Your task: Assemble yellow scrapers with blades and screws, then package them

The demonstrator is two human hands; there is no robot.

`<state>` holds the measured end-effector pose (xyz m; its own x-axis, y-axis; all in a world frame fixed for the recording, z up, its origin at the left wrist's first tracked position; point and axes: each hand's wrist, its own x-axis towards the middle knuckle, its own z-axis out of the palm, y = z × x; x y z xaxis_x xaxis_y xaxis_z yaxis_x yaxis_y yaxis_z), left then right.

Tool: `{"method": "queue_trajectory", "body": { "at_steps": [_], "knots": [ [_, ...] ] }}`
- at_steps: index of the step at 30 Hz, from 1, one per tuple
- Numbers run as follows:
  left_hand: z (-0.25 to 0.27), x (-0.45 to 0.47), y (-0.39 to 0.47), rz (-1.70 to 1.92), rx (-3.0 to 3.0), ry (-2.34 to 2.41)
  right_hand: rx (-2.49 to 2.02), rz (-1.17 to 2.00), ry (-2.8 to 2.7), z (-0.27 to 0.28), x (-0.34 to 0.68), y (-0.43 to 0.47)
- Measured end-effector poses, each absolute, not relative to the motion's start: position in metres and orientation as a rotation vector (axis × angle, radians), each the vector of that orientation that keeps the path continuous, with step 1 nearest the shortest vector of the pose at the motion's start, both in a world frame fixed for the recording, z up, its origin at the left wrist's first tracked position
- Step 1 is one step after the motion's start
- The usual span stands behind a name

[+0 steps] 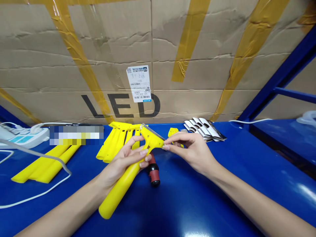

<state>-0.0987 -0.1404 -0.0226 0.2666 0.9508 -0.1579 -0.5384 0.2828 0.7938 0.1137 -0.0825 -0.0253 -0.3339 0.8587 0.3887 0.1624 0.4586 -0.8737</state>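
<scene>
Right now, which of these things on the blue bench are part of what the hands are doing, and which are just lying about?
In use:
yellow scraper, held by left hand
metal blade on its head
right hand, fingers at the head's edge

Lying about:
spare yellow handles
wrapped blades
red-black tool
power strip
cardboard box

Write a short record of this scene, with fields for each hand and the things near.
left hand: holds yellow scraper by its handle
right hand: fingertips pinch at the scraper head, by the metal blade
under the hands: red and black screwdriver on blue table
behind: more yellow scraper parts, stack of blade packets, cardboard box
</scene>
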Motion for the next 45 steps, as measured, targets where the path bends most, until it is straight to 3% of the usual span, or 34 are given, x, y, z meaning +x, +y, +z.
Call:
{"method": "queue_trajectory", "body": {
  "at_steps": [13,27,33,39,45],
  "knots": [
    [-0.023,-0.103,-0.137,1.069,0.822,0.673,-0.838,0.954,-1.840,-0.029,0.110,-0.072],
    [-0.019,-0.100,-0.136,1.024,0.956,0.641,-0.928,1.476,-1.536,-0.022,0.117,-0.069],
    [-0.019,-0.097,-0.135,1.119,0.781,0.682,-0.952,1.269,-1.649,-0.023,0.127,-0.066],
    [-0.023,-0.101,-0.132,1.144,0.728,0.715,-1.080,0.539,-2.175,-0.021,0.154,-0.058],
    [-0.023,-0.101,-0.133,1.149,0.742,0.733,-1.054,0.237,-2.458,-0.031,0.149,-0.057]
  ]
}}
